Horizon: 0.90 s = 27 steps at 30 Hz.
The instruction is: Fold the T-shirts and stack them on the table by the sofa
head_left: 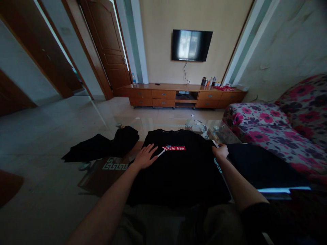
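Observation:
A black T-shirt [182, 173] with a red chest print lies spread on the glass table [116, 165], its neckline away from me. My left hand [145, 157] rests flat on the shirt's left side, fingers apart, beside the print. At the right sleeve, my right hand [220, 151] is closed on the shirt's edge, where a white strip shows. Dark folded cloth [263, 166] with a pale edge lies to the right of that hand. Off to the left is a crumpled black garment [99, 146].
A floral sofa [265, 117] stands at the right. Beyond the table, a low wooden cabinet [163, 97] runs along the wall with bottles [208, 81] on top. Above it hangs a television [191, 45]. A wooden door [106, 44] is at the back left.

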Motion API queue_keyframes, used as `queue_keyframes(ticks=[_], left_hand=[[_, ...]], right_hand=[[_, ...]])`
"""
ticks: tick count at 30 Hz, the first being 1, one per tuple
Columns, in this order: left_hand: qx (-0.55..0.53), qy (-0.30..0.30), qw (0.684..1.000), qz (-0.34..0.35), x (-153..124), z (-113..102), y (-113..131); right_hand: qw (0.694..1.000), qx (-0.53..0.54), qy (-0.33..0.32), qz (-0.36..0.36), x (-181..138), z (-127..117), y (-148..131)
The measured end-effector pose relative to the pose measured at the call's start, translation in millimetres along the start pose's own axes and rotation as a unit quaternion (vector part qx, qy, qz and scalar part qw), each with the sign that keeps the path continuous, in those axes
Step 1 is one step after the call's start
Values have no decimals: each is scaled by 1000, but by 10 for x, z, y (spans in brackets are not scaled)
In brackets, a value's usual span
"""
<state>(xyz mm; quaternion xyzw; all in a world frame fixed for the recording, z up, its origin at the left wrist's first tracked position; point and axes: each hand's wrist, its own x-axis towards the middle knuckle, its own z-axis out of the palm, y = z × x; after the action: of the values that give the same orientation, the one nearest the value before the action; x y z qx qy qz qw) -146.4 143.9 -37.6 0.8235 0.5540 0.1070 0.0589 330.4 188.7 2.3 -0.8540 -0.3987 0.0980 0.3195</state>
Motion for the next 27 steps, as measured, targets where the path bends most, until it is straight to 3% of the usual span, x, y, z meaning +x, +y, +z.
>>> queue_keyframes(ticks=[3,5,6,8,10,12,20,27], left_hand=[[4,2,1000,0,-11,-3,4],[4,2,1000,0,-15,-6,5],[3,2,1000,-1,-16,-7,6],[2,2,1000,0,-17,-11,6],[0,2,1000,1,-17,-13,4],[-2,3,1000,1,-16,-13,2],[-8,6,1000,-5,-11,-7,-3],[-8,11,1000,-4,-16,-6,7]], right_hand=[[1000,5,10,-28,-125,-62,-58],[991,-7,4,-136,-291,-101,-93],[975,-25,-14,-221,-391,-112,-103],[911,-80,-79,-396,-598,-108,-103],[843,-145,-154,-495,-771,-74,-85],[810,-198,-194,-517,-877,-30,-58],[782,-261,-205,-527,-802,-66,30],[800,-239,-204,-511,-817,-106,61]])
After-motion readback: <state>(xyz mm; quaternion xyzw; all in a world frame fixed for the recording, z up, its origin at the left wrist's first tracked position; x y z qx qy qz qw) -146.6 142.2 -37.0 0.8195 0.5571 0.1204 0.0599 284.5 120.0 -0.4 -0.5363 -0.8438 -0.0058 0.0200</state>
